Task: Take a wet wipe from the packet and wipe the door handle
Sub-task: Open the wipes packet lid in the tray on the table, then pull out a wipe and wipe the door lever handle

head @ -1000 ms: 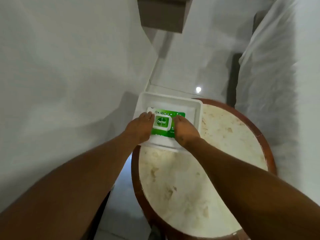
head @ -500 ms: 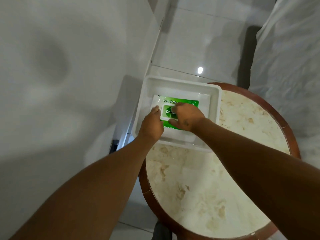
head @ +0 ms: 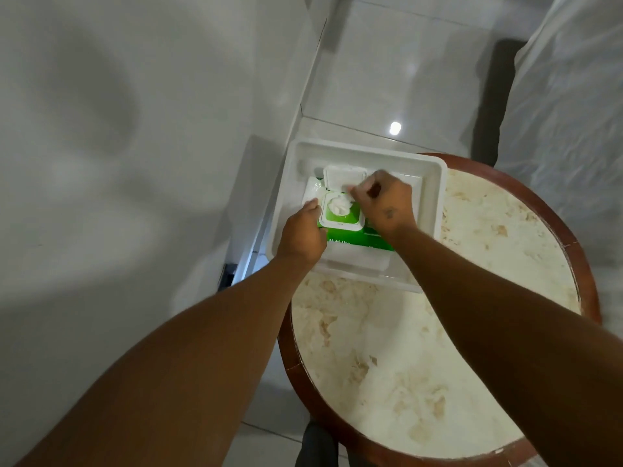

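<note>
Head view: two bare forearms reach forward over a round desk (head: 421, 358) with a pale marbled top and a brown wooden rim. At its far left edge sits a white tray (head: 435, 197), overhanging the desk a little. Inside the tray lies the green wet wipe packet (head: 357, 239). Left hand (head: 303, 230) curls against the packet's left side, pressing it down. Right hand (head: 387, 200) has its fingers pinched together at the lid (head: 344, 175), which is flipped up and open. A bunched white wipe (head: 338, 204) sticks out of the opening, just beside the right fingertips. Beyond: glossy white floor tiles, white wall left.
</note>
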`<move>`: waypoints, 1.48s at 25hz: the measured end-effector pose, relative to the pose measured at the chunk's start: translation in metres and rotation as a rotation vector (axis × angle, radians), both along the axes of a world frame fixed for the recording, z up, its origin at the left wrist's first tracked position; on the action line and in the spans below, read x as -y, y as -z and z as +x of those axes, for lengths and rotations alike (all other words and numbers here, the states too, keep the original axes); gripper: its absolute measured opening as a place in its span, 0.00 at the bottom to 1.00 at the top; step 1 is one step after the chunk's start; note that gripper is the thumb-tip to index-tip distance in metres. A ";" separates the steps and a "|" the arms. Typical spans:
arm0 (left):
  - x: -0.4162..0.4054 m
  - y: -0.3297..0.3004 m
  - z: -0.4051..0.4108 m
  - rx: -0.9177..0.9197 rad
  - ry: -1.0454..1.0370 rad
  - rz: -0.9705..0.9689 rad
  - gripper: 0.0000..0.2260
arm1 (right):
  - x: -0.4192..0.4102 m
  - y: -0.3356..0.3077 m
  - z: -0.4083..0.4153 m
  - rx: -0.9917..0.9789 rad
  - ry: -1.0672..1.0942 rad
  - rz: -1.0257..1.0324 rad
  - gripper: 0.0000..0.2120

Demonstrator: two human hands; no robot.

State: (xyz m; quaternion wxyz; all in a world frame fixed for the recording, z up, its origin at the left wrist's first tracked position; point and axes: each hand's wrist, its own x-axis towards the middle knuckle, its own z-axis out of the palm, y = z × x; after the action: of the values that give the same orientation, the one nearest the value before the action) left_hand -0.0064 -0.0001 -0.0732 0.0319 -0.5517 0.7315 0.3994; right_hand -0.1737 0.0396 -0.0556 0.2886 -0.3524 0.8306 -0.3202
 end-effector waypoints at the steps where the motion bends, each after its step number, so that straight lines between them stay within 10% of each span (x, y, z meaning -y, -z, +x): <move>1: 0.000 0.000 -0.001 -0.002 -0.007 0.008 0.28 | -0.009 0.004 0.006 -0.036 -0.116 0.035 0.13; 4: -0.001 0.000 -0.001 -0.010 -0.024 0.011 0.28 | -0.018 0.020 0.016 -0.186 -0.312 0.158 0.23; 11: -0.001 0.002 -0.001 -0.011 -0.003 -0.023 0.26 | -0.008 0.008 0.016 -0.007 -0.106 -0.060 0.06; 22: 0.005 0.009 0.001 -0.105 -0.124 0.053 0.29 | -0.039 -0.005 -0.013 -0.288 -0.990 0.098 0.04; 28: 0.002 0.005 -0.001 -0.029 -0.032 -0.010 0.30 | -0.044 0.006 -0.008 -0.183 -0.903 0.169 0.05; 31: 0.001 -0.022 -0.003 0.056 0.003 0.006 0.25 | -0.042 -0.016 0.005 0.062 -0.490 0.120 0.06; 34: -0.015 -0.071 0.000 -0.179 -0.438 0.229 0.15 | -0.055 -0.058 0.022 0.247 -0.097 -0.006 0.08; 37: -0.047 -0.137 0.026 -0.621 -0.950 0.851 0.14 | -0.076 -0.116 0.050 0.504 -0.061 -0.119 0.08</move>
State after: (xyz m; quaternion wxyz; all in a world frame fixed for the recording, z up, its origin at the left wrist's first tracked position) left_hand 0.0192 0.0472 0.0641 -0.1429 -0.6114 0.1677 0.7600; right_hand -0.1240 0.1156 0.0605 0.4748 -0.3026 0.7011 -0.4376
